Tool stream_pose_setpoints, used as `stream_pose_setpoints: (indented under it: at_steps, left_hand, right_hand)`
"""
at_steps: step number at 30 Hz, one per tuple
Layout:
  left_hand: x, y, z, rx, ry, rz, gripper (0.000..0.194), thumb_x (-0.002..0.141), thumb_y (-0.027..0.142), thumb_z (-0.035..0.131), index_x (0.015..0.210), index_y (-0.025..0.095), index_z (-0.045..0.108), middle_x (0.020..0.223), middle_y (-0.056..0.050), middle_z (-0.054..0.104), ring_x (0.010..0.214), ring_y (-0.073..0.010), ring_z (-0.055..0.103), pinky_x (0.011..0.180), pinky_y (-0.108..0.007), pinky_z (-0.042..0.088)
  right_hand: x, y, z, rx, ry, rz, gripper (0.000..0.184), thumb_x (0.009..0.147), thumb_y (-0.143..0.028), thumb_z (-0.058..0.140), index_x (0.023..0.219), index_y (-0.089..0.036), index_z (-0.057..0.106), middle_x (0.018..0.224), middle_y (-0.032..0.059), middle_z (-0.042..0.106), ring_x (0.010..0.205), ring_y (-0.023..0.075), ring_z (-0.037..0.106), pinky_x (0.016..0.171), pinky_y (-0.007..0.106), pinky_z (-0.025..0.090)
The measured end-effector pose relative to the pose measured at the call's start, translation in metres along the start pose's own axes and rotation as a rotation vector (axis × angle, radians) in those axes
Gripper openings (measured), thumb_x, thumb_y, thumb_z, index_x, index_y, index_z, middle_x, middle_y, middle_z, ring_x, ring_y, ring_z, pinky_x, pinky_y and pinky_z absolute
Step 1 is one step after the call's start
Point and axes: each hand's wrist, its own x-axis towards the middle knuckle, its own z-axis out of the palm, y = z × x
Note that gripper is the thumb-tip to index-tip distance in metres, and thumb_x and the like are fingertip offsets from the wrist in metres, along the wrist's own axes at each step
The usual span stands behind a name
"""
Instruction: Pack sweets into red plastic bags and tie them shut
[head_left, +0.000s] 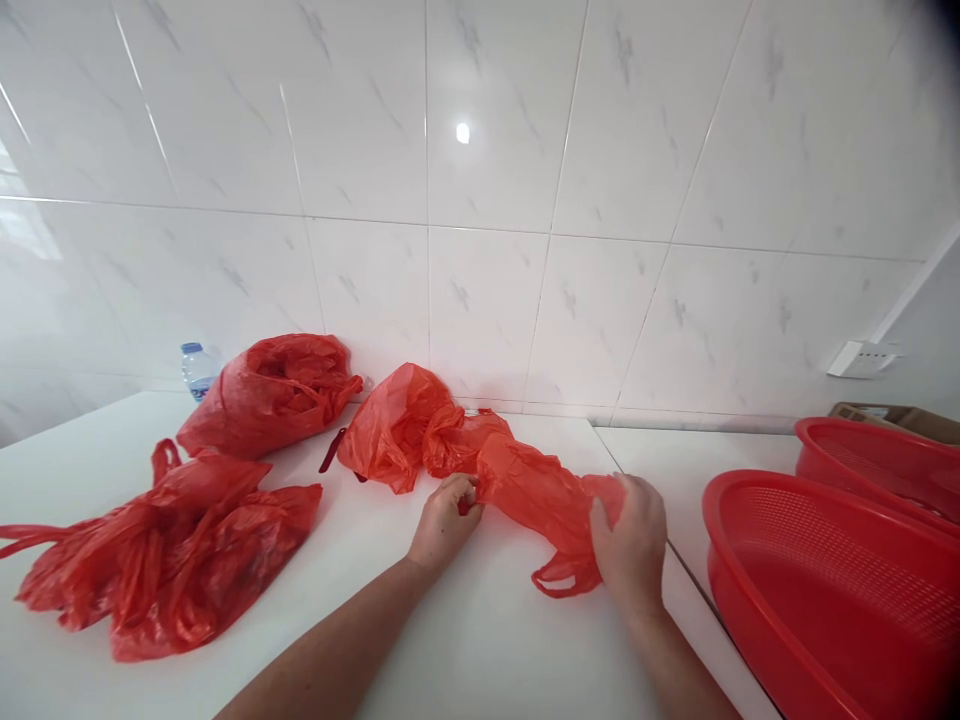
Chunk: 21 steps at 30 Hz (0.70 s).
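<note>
Left hand (444, 524): your fingers (463, 490) clamp the red plastic bag (536, 495) above the bench (375, 630).
Right hand (630, 548): your fingers (626, 488) clamp its far end, so it lies stretched between your hands.
Rest: a crumpled red bag (169, 560), another red bag (270, 395), a red colander (709, 510).

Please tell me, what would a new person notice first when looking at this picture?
The crumpled red plastic bags at the left of the white counter catch the eye first. In the middle, the left hand and right hand hold an orange-red bag. At the right sit two large red perforated plastic baskets.
</note>
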Motion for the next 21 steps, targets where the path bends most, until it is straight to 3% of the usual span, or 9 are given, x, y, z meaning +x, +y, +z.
stream_pose_setpoints:
  at_steps: [2,5,9,11,17,21]
  left_hand:
    - [0.0,-0.002,0.0,0.013,-0.002,0.009,0.017,0.068,0.006,0.048,0.061,0.02,0.041,0.091,-0.003,0.061,0.092,-0.0162,0.058,0.066,-0.023,0.042]
    - [0.001,-0.004,0.0,0.031,-0.003,0.029,0.018,0.065,0.002,0.045,0.062,0.02,0.04,0.094,-0.003,0.06,0.09,-0.0156,0.057,0.064,-0.023,0.041]
    - [0.002,-0.006,-0.003,0.054,0.002,0.065,0.021,0.064,-0.001,0.039,0.064,0.02,0.04,0.09,-0.002,0.058,0.086,-0.0147,0.056,0.068,-0.024,0.042]
    - [0.003,-0.006,-0.006,0.07,0.009,0.079,0.022,0.064,-0.002,0.037,0.064,0.02,0.041,0.087,-0.002,0.057,0.083,-0.0146,0.055,0.069,-0.025,0.042]
    - [0.006,-0.007,-0.014,0.154,0.03,0.102,0.025,0.064,-0.003,0.032,0.063,0.02,0.041,0.077,-0.001,0.052,0.072,-0.0141,0.05,0.065,-0.025,0.039]
    - [0.008,-0.005,-0.017,0.23,0.039,0.085,0.025,0.064,-0.003,0.032,0.064,0.02,0.042,0.074,-0.001,0.05,0.071,-0.0149,0.048,0.067,-0.027,0.038]
  right_hand:
    - [-0.008,-0.013,0.002,-0.009,-0.095,-0.161,0.022,0.087,-0.031,0.046,0.101,-0.018,0.055,0.105,0.0109,0.056,0.101,0.0243,0.053,0.081,0.036,0.045]
    - [-0.022,-0.026,0.012,-0.078,-0.315,-0.226,0.025,0.083,-0.037,0.055,0.1,-0.019,0.055,0.098,0.0079,0.055,0.085,0.0204,0.055,0.066,0.03,0.047]
    - [-0.026,-0.02,0.02,-0.262,-0.491,-0.112,0.013,0.083,-0.024,0.049,0.092,-0.02,0.057,0.092,0.0058,0.054,0.078,0.0184,0.056,0.057,0.027,0.042]
    - [-0.02,-0.011,0.017,-0.303,-0.534,-0.029,0.016,0.085,-0.018,0.041,0.082,-0.02,0.057,0.087,0.004,0.055,0.076,0.0169,0.056,0.054,0.025,0.038]
    - [0.002,0.008,-0.004,-0.415,-0.492,0.076,0.027,0.075,-0.004,0.038,0.084,-0.02,0.058,0.088,0.0042,0.058,0.081,0.0169,0.054,0.057,0.025,0.035]
    - [0.011,0.014,-0.012,-0.341,-0.398,0.296,0.031,0.077,-0.012,0.04,0.102,-0.023,0.056,0.106,0.0047,0.059,0.088,0.018,0.056,0.059,0.025,0.036]
